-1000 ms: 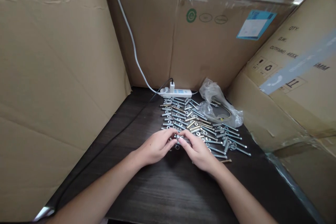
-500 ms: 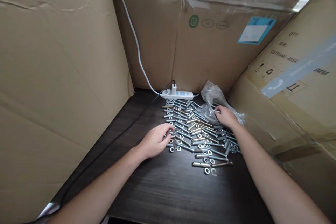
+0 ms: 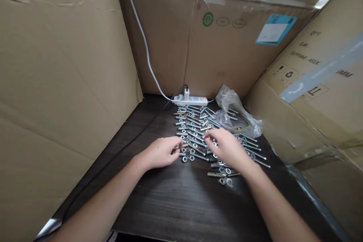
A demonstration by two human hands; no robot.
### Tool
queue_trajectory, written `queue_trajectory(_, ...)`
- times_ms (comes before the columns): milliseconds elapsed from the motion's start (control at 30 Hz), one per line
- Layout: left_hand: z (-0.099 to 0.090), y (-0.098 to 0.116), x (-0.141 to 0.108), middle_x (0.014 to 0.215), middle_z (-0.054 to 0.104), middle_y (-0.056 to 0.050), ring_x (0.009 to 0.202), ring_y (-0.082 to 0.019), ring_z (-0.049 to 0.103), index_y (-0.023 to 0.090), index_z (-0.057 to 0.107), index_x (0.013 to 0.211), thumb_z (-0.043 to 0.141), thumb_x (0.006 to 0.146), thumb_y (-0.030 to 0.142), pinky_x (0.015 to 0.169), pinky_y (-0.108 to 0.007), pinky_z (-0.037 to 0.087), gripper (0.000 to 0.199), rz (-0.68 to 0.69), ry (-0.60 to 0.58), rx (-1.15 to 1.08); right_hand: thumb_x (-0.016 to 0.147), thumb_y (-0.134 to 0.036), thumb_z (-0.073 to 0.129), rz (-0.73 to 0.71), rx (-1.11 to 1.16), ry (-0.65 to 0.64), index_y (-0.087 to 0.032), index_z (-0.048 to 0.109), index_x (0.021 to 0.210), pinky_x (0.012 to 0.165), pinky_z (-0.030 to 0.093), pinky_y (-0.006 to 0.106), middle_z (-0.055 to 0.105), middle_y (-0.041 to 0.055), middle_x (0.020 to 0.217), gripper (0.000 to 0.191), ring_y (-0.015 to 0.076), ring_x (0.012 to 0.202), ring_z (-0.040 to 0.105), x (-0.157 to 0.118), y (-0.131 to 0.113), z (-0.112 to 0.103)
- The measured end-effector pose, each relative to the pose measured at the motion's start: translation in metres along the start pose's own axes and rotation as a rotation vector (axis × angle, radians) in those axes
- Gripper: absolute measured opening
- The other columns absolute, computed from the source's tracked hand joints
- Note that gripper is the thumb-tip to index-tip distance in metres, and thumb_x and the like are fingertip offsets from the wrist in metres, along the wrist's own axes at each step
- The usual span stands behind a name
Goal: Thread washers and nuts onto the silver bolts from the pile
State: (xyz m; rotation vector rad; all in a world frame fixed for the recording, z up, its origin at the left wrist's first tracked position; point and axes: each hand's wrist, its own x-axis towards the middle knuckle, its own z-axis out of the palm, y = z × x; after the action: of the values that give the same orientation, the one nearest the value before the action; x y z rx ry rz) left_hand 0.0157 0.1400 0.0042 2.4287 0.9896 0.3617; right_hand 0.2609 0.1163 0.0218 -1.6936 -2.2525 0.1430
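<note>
Both hands work over the spread of bolts and loose washers laid out in rows on the dark bench. The left hand rests at the near left edge of the spread, its fingers curled together on a bolt there, seemingly pinching it, though the grip itself is partly hidden. The right hand hovers low over the middle of the rows, fingers loosely spread and bent downward, and whether it holds anything I cannot tell. The step looks like picking pieces from the layout; the next move probably calls for a fine fingertip pinch on 1 small part without nudging its neighbours. A crumpled plastic bag lies just behind the rows.
</note>
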Motion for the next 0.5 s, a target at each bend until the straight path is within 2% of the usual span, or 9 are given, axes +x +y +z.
queue_trajectory(67, -0.001, 0.001, -0.002, 0.080, 0.058, 0.002, 0.068, -0.012, 0.051, 0.021, 0.053, 0.082, 0.045, 0.081, 0.018, 0.059, -0.022, 0.034, 0.009, 0.006, -0.037, 0.043, 0.084, -0.032, 0.047, -0.040, -0.012, -0.044, -0.026, 0.061, 0.082, 0.072, 0.042, 0.030, 0.062, 0.0016, 0.077, 0.015, 0.0184, 0.079, 0.055, -0.016, -0.022, 0.014)
queue_trajectory(133, -0.001, 0.001, -0.003, 0.079, 0.058, 0.002, 0.068, -0.013, 0.051, 0.021, 0.052, 0.081, 0.044, 0.082, 0.019, 0.059, -0.022, 0.034, 0.008, 0.004, -0.070, 0.070, 0.084, -0.032, 0.047, -0.092, -0.073, -0.088, -0.026, 0.060, 0.081, 0.072, 0.042, 0.032, 0.062, 0.0023, 0.077, 0.015, 0.0193, 0.079, 0.055, -0.026, -0.029, 0.025)
queue_trajectory(333, 0.005, 0.000, -0.004, 0.082, 0.060, 0.002, 0.070, -0.014, 0.054, 0.022, 0.054, 0.084, 0.049, 0.081, 0.023, 0.058, -0.024, 0.034, 0.006, -0.027, -0.129, 0.122, 0.080, -0.029, 0.054, -0.115, -0.139, -0.141, -0.021, 0.064, 0.080, 0.072, 0.037, 0.030, 0.062, 0.0028, 0.077, 0.013, 0.0169, 0.077, 0.053, -0.031, -0.018, 0.035)
queue_trajectory(500, 0.007, 0.002, -0.004, 0.077, 0.058, 0.002, 0.067, -0.015, 0.053, 0.022, 0.054, 0.085, 0.049, 0.080, 0.020, 0.056, -0.025, 0.033, 0.007, -0.020, -0.055, 0.133, 0.079, -0.028, 0.054, -0.177, -0.122, -0.080, -0.021, 0.063, 0.075, 0.068, 0.037, 0.027, 0.061, 0.0022, 0.071, 0.012, 0.0150, 0.071, 0.052, -0.030, -0.017, 0.034)
